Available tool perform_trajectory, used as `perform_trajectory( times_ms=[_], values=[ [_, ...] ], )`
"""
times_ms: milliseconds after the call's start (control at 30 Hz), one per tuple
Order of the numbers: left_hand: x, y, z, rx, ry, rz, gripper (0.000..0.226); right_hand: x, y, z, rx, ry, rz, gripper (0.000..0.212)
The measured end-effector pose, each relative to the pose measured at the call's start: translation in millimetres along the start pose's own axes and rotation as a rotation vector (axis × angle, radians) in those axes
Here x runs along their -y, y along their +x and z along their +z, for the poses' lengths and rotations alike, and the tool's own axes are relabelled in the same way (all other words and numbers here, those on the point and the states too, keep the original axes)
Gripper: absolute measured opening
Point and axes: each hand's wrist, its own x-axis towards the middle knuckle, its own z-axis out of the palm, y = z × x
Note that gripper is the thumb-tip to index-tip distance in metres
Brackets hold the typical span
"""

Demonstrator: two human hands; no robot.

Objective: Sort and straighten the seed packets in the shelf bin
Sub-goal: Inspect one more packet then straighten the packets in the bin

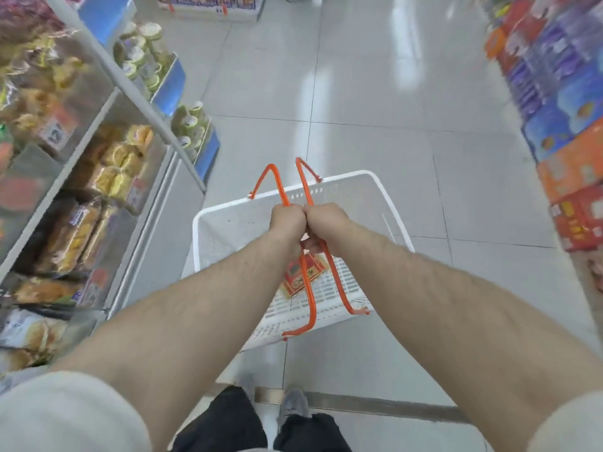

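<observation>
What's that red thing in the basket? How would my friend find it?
Look at the white plastic basket carried by two orange handles. On its slatted floor, below the hands, lies a flat red and gold packet. It is the only item visible inside.

Both arms stretched forward, forearms bare. Left hand (287,223) and right hand (328,225) fisted side by side, knuckles touching, each gripping something.

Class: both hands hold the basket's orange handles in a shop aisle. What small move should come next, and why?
Probably set the white plastic basket on the floor: left hand and right hand both grip its orange wire handles, so neither is free for shelf work.
</observation>
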Motion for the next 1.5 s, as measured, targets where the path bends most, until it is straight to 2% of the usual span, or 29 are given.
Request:
perform_trajectory(
  times_ms=[267,700,933,1100,1267,1500],
  values=[
    [-39.4,27.3,146.3,0.217,0.119,0.008,0.046,15.9,47.9,-130.5,-0.226,0.122,0.052,0.025],
    [-91.1,59.9,406.0,0.567,0.42,-0.011,0.042,28.9,129.4,-363.2,-0.511,0.406,0.196,0.032],
    [-87.5,50.1,584.6,0.674,0.577,0.035,0.039,-7.5,180.1,-528.1,-0.64,0.427,0.232,0.033],
    [-79.1,34.9,719.7,0.669,0.688,0.082,0.036,-36.1,202.0,-655.4,-0.624,0.486,0.258,0.03],
    [-76.5,5.2,851.9,0.733,0.788,0.146,0.025,-58.4,205.7,-779.9,-0.658,0.535,0.249,0.028],
    [-52.8,-20.7,1014.2,0.909,0.904,0.165,0.031,-99.9,220.9,-933.0,-0.782,0.577,0.391,0.034]
  ],
)
